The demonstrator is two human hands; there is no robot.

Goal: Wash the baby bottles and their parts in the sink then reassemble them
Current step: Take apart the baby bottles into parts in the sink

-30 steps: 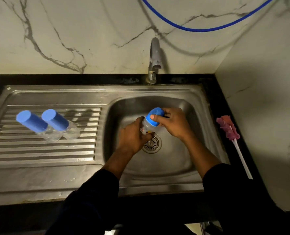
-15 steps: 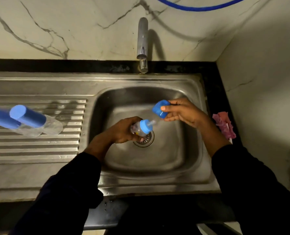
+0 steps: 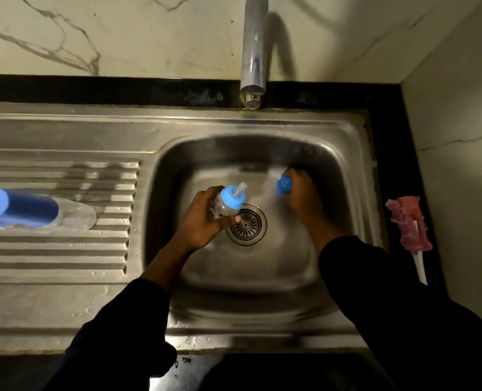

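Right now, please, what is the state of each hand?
Left hand: grips the bottle.
Right hand: holds the cap, though blurred.

tap [image 3: 253, 52] behind the basin [image 3: 262, 277], over its back edge. drainboard [image 3: 64, 249] left of the basin, capped bottle [image 3: 31, 210] lying on it. in the basin: bottle [image 3: 228, 203] in left hand [image 3: 203, 218] by the drain [image 3: 248, 230], cap [image 3: 284, 185] in right hand [image 3: 304, 198] to its right. brush [image 3: 410, 224] on the counter [image 3: 386, 165], right of the basin.

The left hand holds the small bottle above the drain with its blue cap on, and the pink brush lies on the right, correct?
Not quite: in the head view the blue cap is off, held in the right hand; the small bottle shows its bare teat.
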